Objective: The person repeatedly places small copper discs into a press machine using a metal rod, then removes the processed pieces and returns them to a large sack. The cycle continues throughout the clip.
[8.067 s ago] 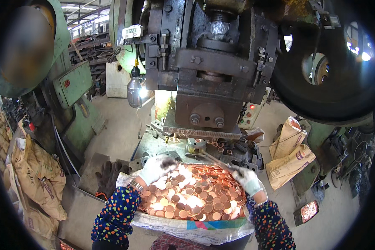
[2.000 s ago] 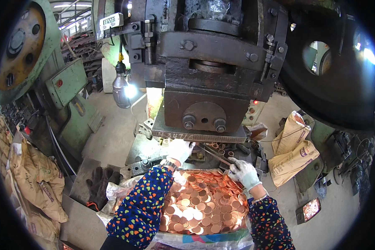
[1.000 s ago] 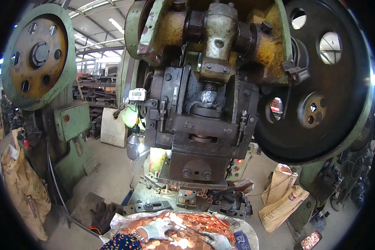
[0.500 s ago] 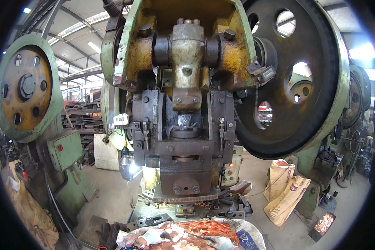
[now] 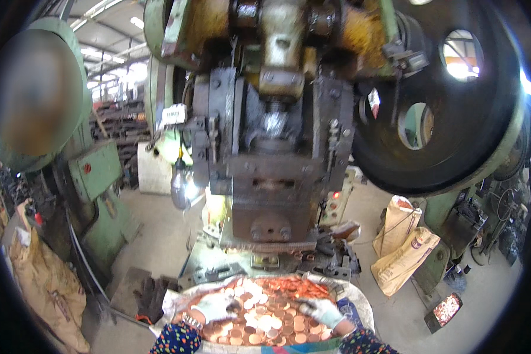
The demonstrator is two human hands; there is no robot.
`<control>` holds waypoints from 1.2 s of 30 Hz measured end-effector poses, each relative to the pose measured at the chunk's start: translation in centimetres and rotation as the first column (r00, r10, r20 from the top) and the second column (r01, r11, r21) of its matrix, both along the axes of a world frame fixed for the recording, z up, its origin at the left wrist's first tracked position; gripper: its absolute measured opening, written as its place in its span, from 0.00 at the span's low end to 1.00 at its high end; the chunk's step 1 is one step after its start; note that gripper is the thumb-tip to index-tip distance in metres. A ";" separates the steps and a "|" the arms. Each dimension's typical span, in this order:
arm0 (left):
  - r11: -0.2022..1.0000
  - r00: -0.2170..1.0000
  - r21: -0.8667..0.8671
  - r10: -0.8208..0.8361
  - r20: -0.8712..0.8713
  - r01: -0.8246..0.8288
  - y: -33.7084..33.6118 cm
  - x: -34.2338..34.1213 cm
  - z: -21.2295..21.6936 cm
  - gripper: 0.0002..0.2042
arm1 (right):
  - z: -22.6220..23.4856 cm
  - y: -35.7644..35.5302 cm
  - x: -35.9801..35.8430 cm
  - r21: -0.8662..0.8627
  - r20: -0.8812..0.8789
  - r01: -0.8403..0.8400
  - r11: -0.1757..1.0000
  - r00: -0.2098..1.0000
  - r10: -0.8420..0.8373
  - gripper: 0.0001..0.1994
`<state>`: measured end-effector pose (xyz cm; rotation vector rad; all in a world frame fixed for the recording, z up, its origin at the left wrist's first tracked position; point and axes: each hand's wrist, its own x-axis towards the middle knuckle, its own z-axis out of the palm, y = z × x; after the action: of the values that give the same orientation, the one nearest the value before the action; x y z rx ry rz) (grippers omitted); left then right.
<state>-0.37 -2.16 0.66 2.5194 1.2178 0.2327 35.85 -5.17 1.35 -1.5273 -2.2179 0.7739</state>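
Note:
Copper-coloured round discs [image 5: 267, 321] fill a wide sack-lined holder [image 5: 177, 301] in front of me, with redder pieces heaped toward its far side. My left hand [image 5: 215, 307], in a pale glove with dark fingertips, rests over the left part of the discs, fingers stretched loosely to the right. Opposite it, my right hand [image 5: 323, 311], gloved alike, lies over the right part, its fingers pointing left and somewhat apart. A gap full of discs separates the hands. Neither glove visibly grips anything; undersides are hidden. Just beyond stands the power press [image 5: 271, 206], its die area [image 5: 264, 260] low and central.
A large dark flywheel [image 5: 436, 153] hangs at the right. A lit work lamp [image 5: 182, 189] is left of the press ram. Paper sacks [image 5: 406, 259] and a container of bright pieces [image 5: 443, 312] stand right. Dark gloves [image 5: 151, 298] lie left; another sack [image 5: 44, 295] stands far left.
The view has tilted down, so the press sits higher and more of the discs, both hands and patterned sleeves show. My hands remain over the discs, a little farther apart.

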 end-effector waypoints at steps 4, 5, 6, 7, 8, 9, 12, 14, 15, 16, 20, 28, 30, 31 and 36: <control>0.991 0.997 -0.106 0.074 -0.032 -0.077 -0.7 -0.5 0.4 0.19 | 3.9 1.5 1.1 0.162 0.048 0.055 0.985 0.997 -0.064 0.19; 0.996 1.000 -0.090 0.000 0.026 0.002 -0.9 -0.6 0.5 0.20 | 4.5 1.9 1.5 0.153 -0.009 0.109 0.982 0.994 -0.109 0.18; 0.994 0.995 -0.089 -0.061 0.082 0.068 -1.1 -0.4 0.6 0.21 | 5.1 2.7 2.0 0.222 -0.074 0.103 0.970 0.993 -0.088 0.18; 0.995 0.989 -0.004 -0.098 0.111 0.100 -1.5 0.0 0.4 0.21 | 5.6 4.0 2.4 0.094 -0.009 0.145 0.985 0.989 -0.145 0.18; 0.994 0.991 0.030 -0.109 0.074 0.107 -1.8 0.5 0.3 0.20 | 5.7 5.1 2.4 0.199 0.097 0.141 0.970 0.982 -0.163 0.18; 0.994 0.996 0.059 -0.091 0.012 0.090 -2.0 1.1 0.2 0.20 | 5.7 6.1 2.5 0.262 0.126 0.143 0.954 0.975 -0.181 0.17; 0.987 0.987 0.081 -0.144 0.075 0.138 -2.1 2.0 0.0 0.18 | 5.3 9.0 2.1 0.441 0.171 0.091 0.893 0.968 -0.183 0.17; 0.985 0.982 0.005 -0.170 0.086 0.170 -2.2 2.4 -0.1 0.17 | 5.2 10.7 1.3 0.449 0.233 0.074 0.891 0.952 -0.197 0.19; 0.988 0.986 0.026 -0.155 0.053 0.154 -2.2 2.5 0.0 0.17 | 5.2 11.4 1.1 0.498 0.412 -0.057 0.865 0.894 -0.178 0.21; 0.993 0.993 0.023 -0.118 0.027 0.117 -2.3 2.4 0.0 0.18 | 5.2 11.9 0.7 0.497 0.576 -0.176 0.850 0.799 -0.172 0.23; 0.986 0.996 0.147 -0.084 -0.007 0.084 -2.2 1.6 0.7 0.20 | 4.9 14.0 -1.0 0.469 0.521 -0.065 0.881 0.826 -0.216 0.23; 0.996 0.984 0.081 -0.058 0.166 0.045 -0.1 0.9 1.3 0.13 | 3.4 13.7 1.7 0.575 0.213 0.113 0.810 0.936 -0.282 0.16; 0.992 0.958 0.119 -0.066 0.279 0.033 1.4 0.9 1.7 0.13 | 3.0 13.1 2.3 0.554 0.176 0.102 0.826 0.956 -0.235 0.17; 0.997 0.943 0.074 -0.009 0.332 -0.017 2.5 1.0 2.0 0.11 | 2.8 12.8 2.4 0.524 0.154 0.117 0.843 0.961 -0.229 0.17; 0.935 0.947 -0.333 0.210 0.244 -0.122 8.0 3.8 3.4 0.15 | 2.4 11.5 2.6 0.513 0.084 0.120 0.850 0.978 -0.189 0.17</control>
<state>3.43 5.86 4.08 2.0352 1.2451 0.3849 38.42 6.37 3.75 -1.4848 -2.1195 0.0217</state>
